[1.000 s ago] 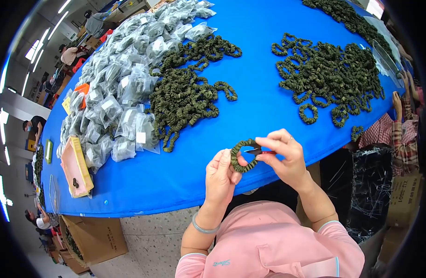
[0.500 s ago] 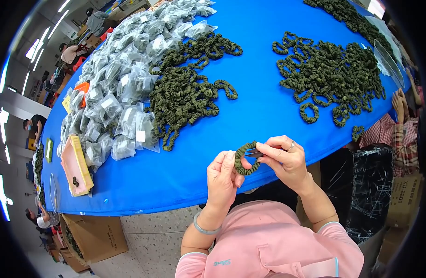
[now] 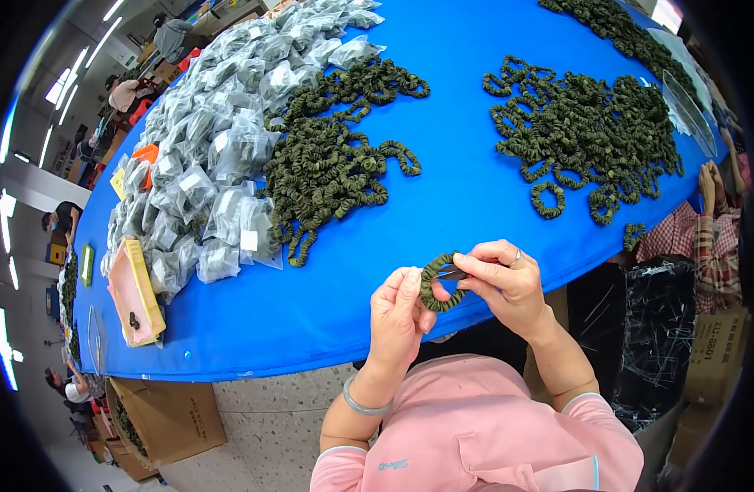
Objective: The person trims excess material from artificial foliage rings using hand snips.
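A dark green scrunchie [image 3: 431,297] is held up over the table's near edge. My left hand [image 3: 397,312] is closed on its left side, pinching it between thumb and fingers. In my right hand [image 3: 504,287] is a small dark-bladed tool that looks like thread snips [image 3: 451,272], its blades at the ring's upper right; most of it is hidden by the fingers. Beyond my hands lie a left pile of green scrunchies [image 3: 328,168] and a right pile of scrunchies [image 3: 594,131] on the blue table [image 3: 443,197].
Many clear bags [image 3: 217,148] with dark contents cover the table's left side. A pink and yellow tray [image 3: 151,307] stands near the left edge, and a cardboard box [image 3: 176,418] below it. At the right are another person's hands [image 3: 709,189] and a black bin liner [image 3: 656,328].
The scrunchie has shifted slightly right and turned a little in my fingers. The dark blades now lie closer against its upper right side.
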Tool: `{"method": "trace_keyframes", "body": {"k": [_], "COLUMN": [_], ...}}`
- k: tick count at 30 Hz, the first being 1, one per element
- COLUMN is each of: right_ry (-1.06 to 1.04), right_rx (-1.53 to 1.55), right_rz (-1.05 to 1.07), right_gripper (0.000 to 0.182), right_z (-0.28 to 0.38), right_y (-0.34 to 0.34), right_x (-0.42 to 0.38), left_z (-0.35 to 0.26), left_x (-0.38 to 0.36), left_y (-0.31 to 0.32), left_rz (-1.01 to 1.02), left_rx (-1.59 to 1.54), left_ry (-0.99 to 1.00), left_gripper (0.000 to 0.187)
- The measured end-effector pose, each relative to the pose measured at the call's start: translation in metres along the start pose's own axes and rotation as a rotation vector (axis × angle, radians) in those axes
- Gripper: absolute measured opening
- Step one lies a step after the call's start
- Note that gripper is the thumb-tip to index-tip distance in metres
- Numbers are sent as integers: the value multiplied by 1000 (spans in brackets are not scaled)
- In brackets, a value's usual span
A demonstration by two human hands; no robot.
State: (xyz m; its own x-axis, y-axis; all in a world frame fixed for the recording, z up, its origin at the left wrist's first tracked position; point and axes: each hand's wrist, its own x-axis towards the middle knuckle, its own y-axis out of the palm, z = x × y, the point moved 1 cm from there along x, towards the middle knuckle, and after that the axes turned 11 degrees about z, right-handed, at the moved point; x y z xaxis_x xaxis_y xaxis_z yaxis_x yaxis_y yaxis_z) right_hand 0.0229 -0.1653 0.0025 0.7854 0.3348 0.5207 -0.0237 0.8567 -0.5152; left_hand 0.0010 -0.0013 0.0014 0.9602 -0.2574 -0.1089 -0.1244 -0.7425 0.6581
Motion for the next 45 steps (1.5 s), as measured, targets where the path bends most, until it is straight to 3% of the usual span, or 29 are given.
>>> {"method": "trace_keyframes", "body": {"k": [8,12,14,15,17,19,20,22,27,29,30,32,38,42,45], "right_ry": [20,523,551,590,568,562,558,543,477,482,476,461,571,726,692], "right_rx": [57,467,525,509,564,301,303,284,279,327,371,457,797,951,888], "right_rz": [-6,89,218,125,-279,-519,-518,-418,-179,-154,-128,-75,-29,79,127], "right_gripper": [31,20,15,16,28,35,35,42,30,29,27,25,21,19,17], "right_z": [-2,-3,-29,-33,-64,-74,-72,-66,-47,-43,-40,-36,-31,-28,-29], "right_y": [-2,-12,-11,-18,-33,-53,-54,-55,-34,-24,-19,-11,9,-1,0], "right_x": [0,4,-2,3,6,7,7,3,-6,-3,-1,4,7,14,14], "left_z": [1,6,2,1,-8,-26,-30,-37,-34,-26,-21,-11,6,8,9], "left_x": [1,6,14,25,56,81,82,87,101,76,66,52,32,25,19], "left_y": [2,3,-3,-13,-36,-52,-55,-61,-67,-48,-42,-32,-17,-26,-25], "left_rz": [6,-12,89,89,61,-152,-157,-129,-22,-49,-50,24,3,196,268], "left_rx": [26,33,413,412,1416,1958,1960,1693,1011,456,458,4,-157,-41,-115], "left_ry": [-18,-31,-168,-165,476,683,686,546,185,70,66,21,-7,-90,-167], "left_gripper": [22,23,17,17,16,21,21,22,25,22,22,21,22,23,24]}}
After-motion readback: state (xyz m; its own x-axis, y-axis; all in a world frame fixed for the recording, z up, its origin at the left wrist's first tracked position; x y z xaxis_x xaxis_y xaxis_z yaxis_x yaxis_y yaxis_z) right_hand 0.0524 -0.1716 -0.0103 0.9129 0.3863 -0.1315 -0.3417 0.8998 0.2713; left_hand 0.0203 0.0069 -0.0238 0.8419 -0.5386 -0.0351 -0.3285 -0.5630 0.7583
